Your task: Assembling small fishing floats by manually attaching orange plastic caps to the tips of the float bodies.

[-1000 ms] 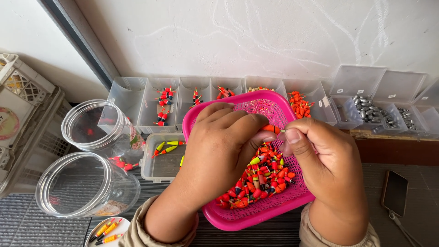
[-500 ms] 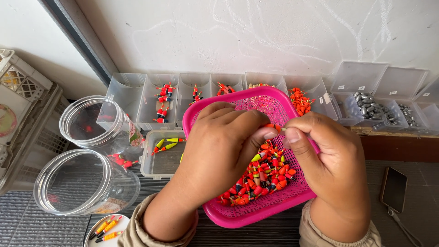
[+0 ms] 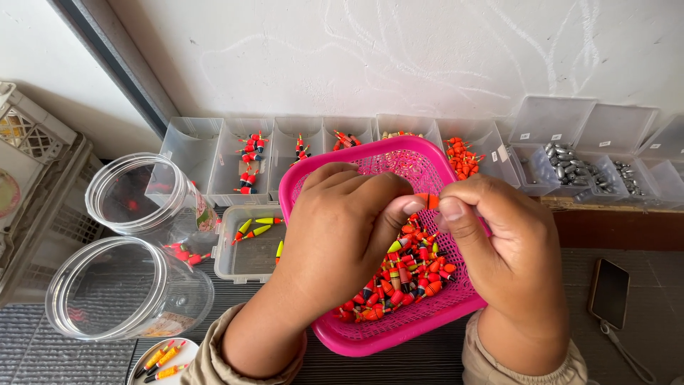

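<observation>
While pinched between left hand (image 3: 342, 228) and right hand (image 3: 509, 249), orange float (image 3: 427, 201), above pink basket (image 3: 370, 339)

Bright, even daylight with a sharp picture throughout.

Soft light falls from above, so the white wall (image 3: 399, 57) looks pale and flat. Shadows are faint, lying just under the hands and the pink basket (image 3: 399, 335). Mild glare glints on the clear jars (image 3: 121, 285). Straight edges bend slightly towards the corners.

A small tackle workshop is showing here — sorting trays (image 3: 285, 142) holding fishing floats (image 3: 248, 165), boxes of lead sinkers (image 3: 566, 164), clear jars (image 3: 121, 289) sitting beside a whitewashed wall (image 3: 399, 57).
</observation>
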